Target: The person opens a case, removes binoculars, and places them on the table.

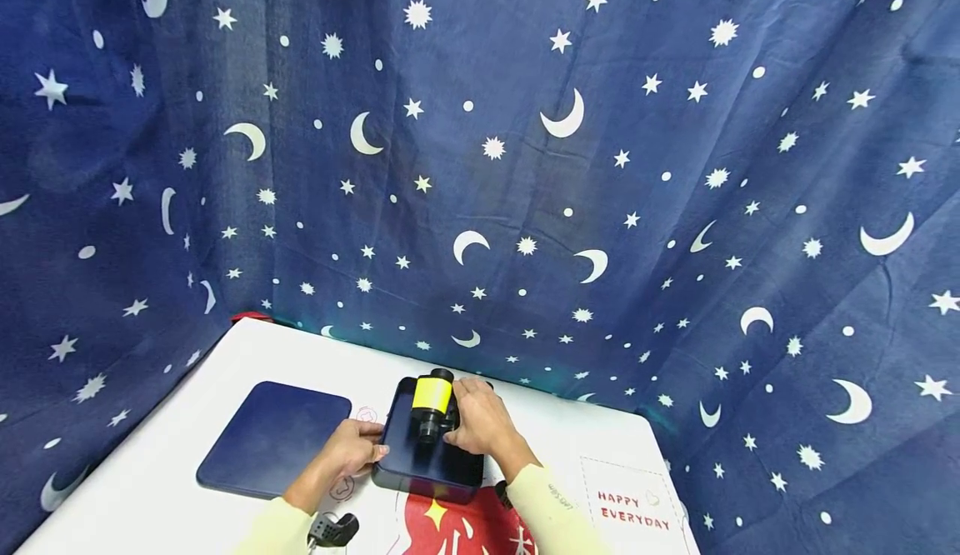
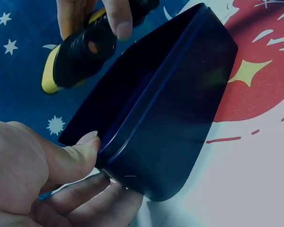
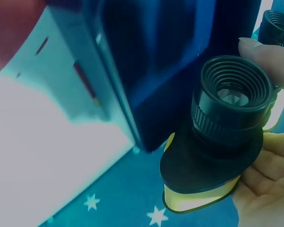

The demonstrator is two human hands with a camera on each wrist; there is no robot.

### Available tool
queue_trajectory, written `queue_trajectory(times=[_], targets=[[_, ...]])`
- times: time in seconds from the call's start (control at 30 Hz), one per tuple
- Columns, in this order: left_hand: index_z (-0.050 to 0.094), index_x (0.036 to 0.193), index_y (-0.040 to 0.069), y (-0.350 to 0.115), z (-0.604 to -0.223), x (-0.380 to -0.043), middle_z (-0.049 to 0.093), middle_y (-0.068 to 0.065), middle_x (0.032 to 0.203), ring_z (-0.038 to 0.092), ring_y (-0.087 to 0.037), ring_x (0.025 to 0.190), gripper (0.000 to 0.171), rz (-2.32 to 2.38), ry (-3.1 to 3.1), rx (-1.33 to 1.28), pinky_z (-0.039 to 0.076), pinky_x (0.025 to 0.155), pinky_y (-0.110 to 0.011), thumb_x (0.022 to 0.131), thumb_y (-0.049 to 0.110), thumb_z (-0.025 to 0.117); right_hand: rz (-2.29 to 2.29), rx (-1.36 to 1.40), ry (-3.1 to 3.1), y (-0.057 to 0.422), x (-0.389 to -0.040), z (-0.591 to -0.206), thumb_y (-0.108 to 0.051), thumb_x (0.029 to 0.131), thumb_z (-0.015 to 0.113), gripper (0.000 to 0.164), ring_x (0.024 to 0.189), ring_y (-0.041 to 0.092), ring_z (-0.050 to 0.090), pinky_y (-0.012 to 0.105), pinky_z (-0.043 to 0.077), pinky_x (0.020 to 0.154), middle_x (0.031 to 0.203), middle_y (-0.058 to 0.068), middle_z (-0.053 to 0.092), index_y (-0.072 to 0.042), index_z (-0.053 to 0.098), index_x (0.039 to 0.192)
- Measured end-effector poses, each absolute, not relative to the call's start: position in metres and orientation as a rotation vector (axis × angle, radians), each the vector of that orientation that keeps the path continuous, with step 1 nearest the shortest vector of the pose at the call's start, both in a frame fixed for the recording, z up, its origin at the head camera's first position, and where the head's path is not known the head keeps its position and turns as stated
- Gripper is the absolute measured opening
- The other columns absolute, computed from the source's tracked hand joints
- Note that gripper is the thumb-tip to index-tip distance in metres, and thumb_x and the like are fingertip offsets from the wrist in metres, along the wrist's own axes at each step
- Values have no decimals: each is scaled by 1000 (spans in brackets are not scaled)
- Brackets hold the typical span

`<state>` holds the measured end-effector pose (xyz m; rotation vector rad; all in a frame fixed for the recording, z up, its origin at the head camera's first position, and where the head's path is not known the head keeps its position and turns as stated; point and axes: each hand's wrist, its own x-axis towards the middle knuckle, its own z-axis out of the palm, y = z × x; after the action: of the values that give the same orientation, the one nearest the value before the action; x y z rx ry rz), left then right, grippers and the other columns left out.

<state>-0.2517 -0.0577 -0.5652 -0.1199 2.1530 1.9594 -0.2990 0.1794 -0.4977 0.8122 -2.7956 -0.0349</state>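
A pair of black and yellow binoculars [image 1: 432, 393] is held by my right hand [image 1: 482, 417] over the dark blue box [image 1: 457, 465]. In the right wrist view a black ribbed eyepiece of the binoculars [image 3: 232, 101] faces the camera, and the thumb and fingers of the right hand [image 3: 267, 184] wrap the body. On the box's left side, my left hand [image 1: 351, 448] grips the wall. The left wrist view has its thumb at the rim of the open box [image 2: 180, 104] and its fingers against the outside. The box's inner floor is mostly in shadow there.
A flat dark blue lid [image 1: 281, 434] lies on the white tabletop [image 1: 555, 438], left of the box. Red printing [image 1: 457, 526] decorates the cover in front. Behind the table hangs a blue curtain [image 1: 480, 180] with stars and moons.
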Motion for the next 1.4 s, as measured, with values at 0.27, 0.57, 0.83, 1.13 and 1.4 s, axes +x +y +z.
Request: queue_trajectory(times=[0.27,0.57,0.83,1.13,1.4], targets=[[51,133,-26,-60,-566,-251,59,-46,129,69,-41,109,51,1947,2169,-114,59,92,-59,87,-14,70,-24,820,-2815,201,-298,-486,-41,67,95,88,134,29,60,44,41,122,137,15,69,0,61,137],[49,135,-26,-62,-564,-250,56,-47,131,69,-46,112,53,1949,2146,-119,58,94,-61,88,-13,69,10,801,-2842,226,-297,-476,-38,68,95,85,132,32,61,45,41,123,132,15,70,1,61,135],[50,136,-24,-62,-563,-249,57,-46,132,71,-41,108,52,1933,2157,-126,59,93,-59,89,-12,69,26,813,-2812,248,-292,-470,-34,68,94,78,125,32,63,47,43,121,124,13,71,0,63,131],[50,135,-25,-61,-564,-249,58,-46,132,72,-39,105,52,1916,2180,-104,60,92,-59,89,-11,69,6,805,-2796,268,-287,-464,-30,65,94,78,124,33,64,48,42,121,124,15,71,3,64,129],[52,134,-24,-60,-562,-251,58,-45,132,72,-35,104,50,1915,2180,-107,62,91,-54,89,-10,70,38,778,-2784,288,-284,-462,-28,63,95,82,127,34,64,48,41,122,128,18,71,4,63,131]])
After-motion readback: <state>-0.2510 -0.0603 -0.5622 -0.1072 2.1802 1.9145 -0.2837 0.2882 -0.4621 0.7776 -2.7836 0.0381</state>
